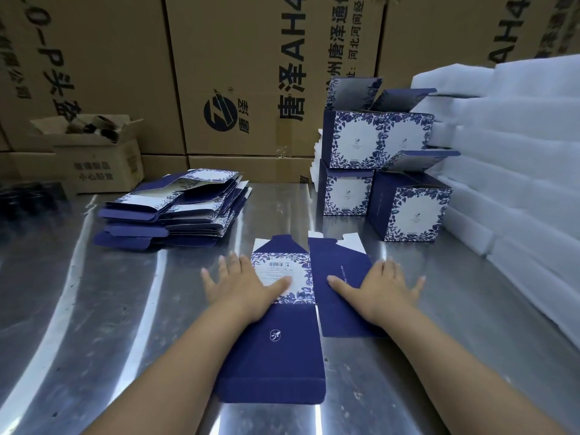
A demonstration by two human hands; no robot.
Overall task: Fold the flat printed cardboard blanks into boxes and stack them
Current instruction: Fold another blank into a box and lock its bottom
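The flat navy-blue cardboard blank with a blue-and-white floral panel [273, 356] lies nearest, spread out on the shiny steel tabletop [110, 309], its long plain flap toward the camera. The left hand [248, 287] presses on the blank's floral panel with straight, spread fingers [235, 265]. The right hand [383, 287] lies flat on the plain navy panel beside it, fingers just as wide. Neither hand grips anything.

Folding looks about to begin, and the risks follow from that. The steel looks slick, so the blank may skate away once 1 panel is lifted under flat palms. A panel bent off its score line would leave a crooked wall. The small white tabs at the blank's far edge could crumple if forced.

Beyond the blank to its right stands the pile of folded blue-and-white floral boxes [376, 158] — apparently 4, in 2 tiers, some lids up. A careless addition could tip the upper tier toward the white foam sheets [518, 152], which lie further right of the blank. Beyond the blank to its left, the loose fanned stack of flat blue blanks [169, 211] could slide apart if 1 is tugged from the middle rather than taken off the top.
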